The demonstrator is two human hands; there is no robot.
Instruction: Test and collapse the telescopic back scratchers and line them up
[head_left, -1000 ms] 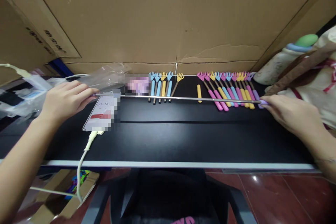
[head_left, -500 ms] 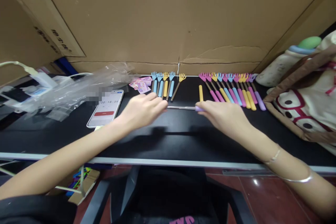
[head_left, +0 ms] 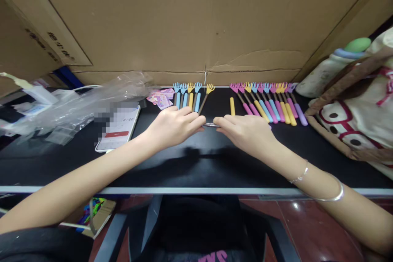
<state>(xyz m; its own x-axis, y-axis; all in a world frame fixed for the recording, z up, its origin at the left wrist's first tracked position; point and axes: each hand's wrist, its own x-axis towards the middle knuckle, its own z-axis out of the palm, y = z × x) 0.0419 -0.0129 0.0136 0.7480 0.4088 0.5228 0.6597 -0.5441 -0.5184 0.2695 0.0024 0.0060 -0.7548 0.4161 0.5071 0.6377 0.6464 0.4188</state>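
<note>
Between my two hands is a back scratcher with a thin metal rod [head_left: 211, 125], held level above the black table. My left hand [head_left: 176, 126] is closed around its left end, so that end is hidden. My right hand [head_left: 248, 131] pinches the rod farther right and covers most of the handle. A loose yellow handle [head_left: 232, 106] stands out just behind my right hand. Beyond my left hand lies a back scratcher with a yellow claw [head_left: 210, 89] and a bare rod. Several back scratchers with blue and yellow handles [head_left: 190, 101] lie beside it.
A row of colourful back scratchers [head_left: 278, 108] lies at right, near a fabric bag [head_left: 365, 110] and a bottle [head_left: 322, 69]. At left are a phone [head_left: 119, 129], clear plastic bags [head_left: 104, 92] and small printed packets [head_left: 162, 99]. A cardboard wall [head_left: 172, 24] stands behind.
My hands have come closer together, leaving a shorter stretch of rod showing. The purple handle seen at my right fingers before is now mostly covered by that hand.
</note>
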